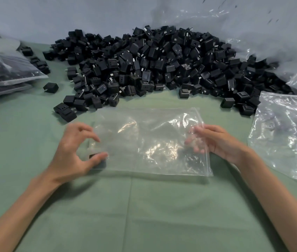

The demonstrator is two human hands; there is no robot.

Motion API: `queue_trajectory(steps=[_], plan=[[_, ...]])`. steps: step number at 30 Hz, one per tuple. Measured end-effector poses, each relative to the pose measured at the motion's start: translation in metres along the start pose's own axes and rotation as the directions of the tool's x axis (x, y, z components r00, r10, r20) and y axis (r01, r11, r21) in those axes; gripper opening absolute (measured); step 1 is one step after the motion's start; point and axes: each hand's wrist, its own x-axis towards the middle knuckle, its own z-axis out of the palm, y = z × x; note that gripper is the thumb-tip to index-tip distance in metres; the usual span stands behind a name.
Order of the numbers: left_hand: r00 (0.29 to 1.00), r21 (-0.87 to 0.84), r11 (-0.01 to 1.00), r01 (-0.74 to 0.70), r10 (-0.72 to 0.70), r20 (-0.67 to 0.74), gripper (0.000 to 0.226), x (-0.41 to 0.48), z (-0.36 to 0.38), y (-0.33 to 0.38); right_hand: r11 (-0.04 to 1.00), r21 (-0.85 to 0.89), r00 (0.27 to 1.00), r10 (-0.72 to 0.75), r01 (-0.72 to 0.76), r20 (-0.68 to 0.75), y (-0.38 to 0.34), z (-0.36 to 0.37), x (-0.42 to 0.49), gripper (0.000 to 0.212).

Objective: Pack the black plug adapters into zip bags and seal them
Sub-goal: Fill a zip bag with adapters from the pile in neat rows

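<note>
**Two bare arms over a green cloth, one clear bag between the hands**

Nearest the camera: two bare forearms, cut off at the bottom edge, lying over the green cloth (pixel 144 215) on the counter. Left hand (pixel 73 151) at the bag's left end, fingers curled and apart, thumb (pixel 99 156) pressed on one dark plug adapter (pixel 98 163) that is mostly hidden and blurred. Right hand (pixel 215 142) at the right end, fingertips (pixel 194 140) tucked inside the mouth of the clear zip bag (pixel 147 140), loosely bent and seen through the plastic.

Bag flat on the cloth, shiny and wrinkled, otherwise looking empty. Behind it, a big pile of black plug adapters (pixel 153 64), well apart from the hands, some with metal prongs sticking out. No words or brand marks readable anywhere.

Far right: crumpled clear plastic (pixel 286 128), cut off by the edge. Far left: filled bags (pixel 4 70) with dark things inside, hard to make out. One loose adapter (pixel 50 87) alone near them.
</note>
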Motion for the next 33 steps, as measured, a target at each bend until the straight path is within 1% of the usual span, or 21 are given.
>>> queue_trajectory(steps=[1,2,5,7,9,10,11,12,13,14,15,16,17,18,19,20,24,26,29,31,33], plan=[[0.994,-0.013,0.996,-0.085,0.085,0.068,0.048,0.000,-0.002,0.000,1.000,-0.030,0.999,-0.002,0.001,-0.044,0.000,-0.001,0.000,0.037],[0.984,-0.043,0.993,-0.112,0.116,0.133,0.046,0.001,-0.002,0.002,0.999,-0.042,0.997,0.003,-0.006,-0.079,0.000,-0.001,0.001,0.032],[0.975,-0.137,0.989,-0.053,0.081,0.206,0.034,0.001,-0.001,0.003,0.993,-0.113,0.995,0.028,-0.038,-0.092,0.000,-0.006,0.002,0.019],[0.973,-0.149,0.988,-0.037,0.070,0.219,0.025,0.000,0.000,0.001,0.972,-0.212,0.994,0.083,-0.098,-0.074,-0.004,-0.013,0.002,0.021],[0.970,-0.154,0.987,-0.033,0.069,0.233,0.023,-0.002,0.003,0.000,0.926,-0.342,0.985,0.124,-0.159,-0.122,-0.012,-0.021,0.005,0.035],[0.970,-0.155,0.987,-0.031,0.067,0.235,0.023,-0.002,0.004,0.001,0.903,-0.400,0.976,0.079,-0.157,-0.204,-0.018,-0.026,0.011,0.042],[0.970,-0.151,0.988,-0.031,0.066,0.233,0.023,-0.002,0.005,0.001,0.879,-0.459,0.947,-0.029,-0.129,-0.321,-0.023,-0.033,0.020,0.044],[0.971,-0.142,0.989,-0.032,0.065,0.230,0.024,-0.003,0.006,0.000,0.846,-0.526,0.879,-0.186,-0.084,-0.440,-0.028,-0.039,0.032,0.039],[0.972,-0.133,0.990,-0.039,0.068,0.224,0.024,-0.003,0.007,0.000,0.787,-0.615,0.793,-0.340,-0.055,-0.506,-0.033,-0.044,0.046,0.028],[0.973,-0.123,0.991,-0.049,0.075,0.218,0.024,-0.004,0.007,-0.001,0.714,-0.698,0.755,-0.434,-0.044,-0.491,-0.038,-0.045,0.061,0.016],[0.974,-0.114,0.992,-0.060,0.084,0.212,0.024,-0.003,0.007,-0.002,0.624,-0.780,0.778,-0.471,-0.039,-0.416,-0.044,-0.045,0.075,0.017],[0.973,-0.104,0.992,-0.072,0.092,0.210,0.023,-0.003,0.007,-0.003,0.524,-0.851,0.837,-0.451,-0.032,-0.309,-0.046,-0.046,0.089,0.028],[0.973,-0.097,0.992,-0.081,0.100,0.207,0.023,-0.004,0.007,-0.003,0.424,-0.905,0.896,-0.389,-0.033,-0.215,-0.046,-0.046,0.103,0.038],[0.973,-0.096,0.992,-0.083,0.101,0.206,0.023,-0.004,0.008,-0.003,0.342,-0.939,0.931,-0.327,-0.045,-0.164,-0.045,-0.046,0.115,0.045],[0.974,-0.098,0.992,-0.080,0.098,0.204,0.023,-0.005,0.007,-0.003,0.292,-0.954,0.947,-0.286,-0.063,-0.150,-0.044,-0.044,0.124,0.049],[0.975,-0.102,0.992,-0.072,0.092,0.202,0.023,-0.005,0.007,-0.004,0.273,-0.959,0.947,-0.279,-0.080,-0.158,-0.042,-0.043,0.132,0.050],[0.979,-0.124,0.992,-0.038,0.062,0.194,0.023,-0.005,0.006,-0.003,0.185,-0.973,0.905,-0.377,-0.135,-0.197,-0.032,-0.043,0.147,0.034],[0.980,-0.135,0.991,-0.023,0.049,0.193,0.022,-0.005,0.006,-0.002,0.204,-0.966,0.888,-0.399,-0.159,-0.230,-0.026,-0.044,0.146,0.023],[0.979,-0.140,0.990,-0.013,0.041,0.200,0.022,-0.005,0.006,-0.002,0.308,-0.941,0.844,-0.460,-0.141,-0.277,-0.020,-0.051,0.134,0.012],[0.978,-0.145,0.989,-0.010,0.040,0.205,0.023,-0.005,0.006,-0.001,0.361,-0.926,0.829,-0.483,-0.106,-0.283,-0.019,-0.057,0.118,0.016],[0.977,-0.149,0.989,-0.008,0.039,0.208,0.024,-0.005,0.006,-0.001,0.358,-0.929,0.863,-0.436,-0.093,-0.255,-0.020,-0.062,0.095,0.027]])
